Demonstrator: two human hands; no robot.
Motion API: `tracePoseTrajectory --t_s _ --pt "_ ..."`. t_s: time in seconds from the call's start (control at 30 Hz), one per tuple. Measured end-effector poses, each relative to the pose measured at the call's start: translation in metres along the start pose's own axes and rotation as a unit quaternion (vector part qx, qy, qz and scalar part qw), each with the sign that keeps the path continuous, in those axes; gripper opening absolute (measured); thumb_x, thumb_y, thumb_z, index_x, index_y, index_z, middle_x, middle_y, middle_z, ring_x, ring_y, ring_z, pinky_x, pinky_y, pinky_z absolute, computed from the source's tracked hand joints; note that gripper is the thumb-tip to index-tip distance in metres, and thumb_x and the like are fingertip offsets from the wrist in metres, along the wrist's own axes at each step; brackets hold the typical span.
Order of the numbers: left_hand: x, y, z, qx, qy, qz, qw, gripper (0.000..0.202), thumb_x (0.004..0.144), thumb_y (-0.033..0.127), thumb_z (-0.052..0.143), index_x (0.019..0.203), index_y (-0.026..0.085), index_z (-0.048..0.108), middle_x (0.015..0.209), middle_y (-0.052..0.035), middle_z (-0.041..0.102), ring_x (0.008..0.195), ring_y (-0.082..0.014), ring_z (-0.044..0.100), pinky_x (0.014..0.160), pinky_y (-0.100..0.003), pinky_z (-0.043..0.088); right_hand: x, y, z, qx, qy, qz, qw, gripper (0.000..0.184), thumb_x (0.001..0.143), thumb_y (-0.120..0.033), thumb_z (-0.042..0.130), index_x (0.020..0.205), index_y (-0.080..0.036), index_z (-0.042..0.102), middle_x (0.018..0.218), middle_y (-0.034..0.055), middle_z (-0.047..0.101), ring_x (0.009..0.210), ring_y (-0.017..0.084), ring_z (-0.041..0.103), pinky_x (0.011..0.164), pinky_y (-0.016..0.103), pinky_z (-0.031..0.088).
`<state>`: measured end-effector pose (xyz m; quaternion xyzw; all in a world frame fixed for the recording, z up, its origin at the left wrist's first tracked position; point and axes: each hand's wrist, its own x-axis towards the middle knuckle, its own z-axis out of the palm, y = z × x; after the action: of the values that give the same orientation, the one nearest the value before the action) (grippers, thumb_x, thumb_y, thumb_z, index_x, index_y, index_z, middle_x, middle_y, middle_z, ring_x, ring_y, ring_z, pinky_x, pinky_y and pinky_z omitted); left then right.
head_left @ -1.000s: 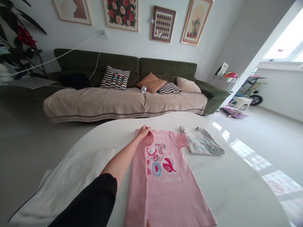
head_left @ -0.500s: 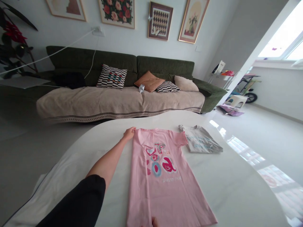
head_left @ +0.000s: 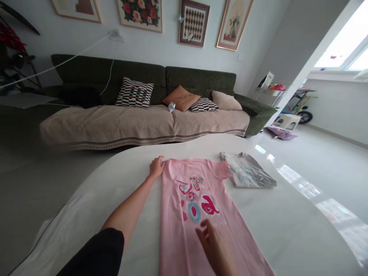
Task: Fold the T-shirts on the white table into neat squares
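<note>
A pink T-shirt (head_left: 198, 214) with a red and blue print lies flat on the white round table (head_left: 287, 222), its left side folded inward. My left hand (head_left: 156, 167) rests at the shirt's far left corner, fingers curled on the folded edge. My right hand (head_left: 214, 241) hovers over the lower middle of the shirt, fingers apart, somewhat blurred. A folded grey T-shirt (head_left: 247, 175) lies just right of the pink one.
A white cloth (head_left: 57, 234) covers the table's left side. Behind the table stands a green sofa (head_left: 138, 99) with a beige throw and several cushions. Framed pictures hang on the wall. A stool and clutter sit at the far right.
My left hand drew the shirt's left edge leftward and stayed at the corner. My right hand rose from the bottom edge up over the shirt's middle.
</note>
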<state>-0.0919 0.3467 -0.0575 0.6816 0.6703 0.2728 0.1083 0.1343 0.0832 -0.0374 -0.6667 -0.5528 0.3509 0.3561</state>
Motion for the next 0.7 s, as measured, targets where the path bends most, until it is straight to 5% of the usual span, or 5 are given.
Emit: tracePoseTrajectory --t_s 0.1,0.23,0.4,0.53,0.7 --pt "-0.017 -0.001 0.003 -0.005 0.020 0.048 0.999 0.035 0.079 0.018 0.042 0.114 0.023 0.048 0.114 -0.0050 0.052 0.108 -0.0163 0.045 0.093 -0.028 0.035 0.088 -0.022 0.009 -0.149 0.057 -0.090 0.983 0.017 0.079 -0.028 0.041 0.088 -0.017 0.052 0.080 0.0049 0.061 0.073 0.016 0.057 0.064 0.025 0.041" --pt "-0.023 -0.004 0.006 0.006 0.033 0.075 0.997 0.028 0.081 0.019 0.040 0.102 0.023 0.057 0.111 -0.0050 0.053 0.106 -0.0174 0.046 0.094 -0.030 0.034 0.161 -0.047 0.042 -0.188 0.097 -0.077 0.974 0.026 0.078 -0.021 0.039 0.101 -0.012 0.048 0.091 0.0112 0.058 0.082 0.019 0.056 0.068 0.028 0.039" --pt "-0.019 -0.009 0.011 0.025 0.050 0.080 0.995 0.030 0.082 0.021 0.040 0.106 0.024 0.058 0.114 -0.0055 0.051 0.106 -0.0176 0.047 0.095 -0.032 0.034 0.173 -0.047 0.065 -0.213 0.115 -0.063 0.968 0.031 0.079 -0.011 0.032 0.104 -0.014 0.048 0.085 0.0076 0.057 0.071 0.015 0.055 0.062 0.025 0.036" --pt "-0.018 -0.011 0.013 0.030 0.058 0.089 0.994 0.030 0.082 0.022 0.041 0.105 0.022 0.059 0.111 -0.0058 0.053 0.103 -0.0175 0.048 0.094 -0.032 0.036 0.175 -0.040 0.057 -0.229 0.124 -0.085 0.962 0.031 0.082 -0.011 0.030 0.104 -0.018 0.051 0.094 0.0060 0.055 0.074 0.014 0.055 0.063 0.024 0.036" --pt "-0.019 -0.011 0.013 0.041 0.064 0.098 0.992 0.030 0.083 0.023 0.041 0.106 0.020 0.060 0.112 -0.0071 0.054 0.103 -0.0181 0.049 0.093 -0.032 0.037 0.171 -0.048 0.046 -0.256 0.132 -0.091 0.953 0.034 0.080 -0.008 0.032 0.104 -0.013 0.056 0.108 0.0152 0.052 0.092 0.020 0.054 0.074 0.030 0.040"
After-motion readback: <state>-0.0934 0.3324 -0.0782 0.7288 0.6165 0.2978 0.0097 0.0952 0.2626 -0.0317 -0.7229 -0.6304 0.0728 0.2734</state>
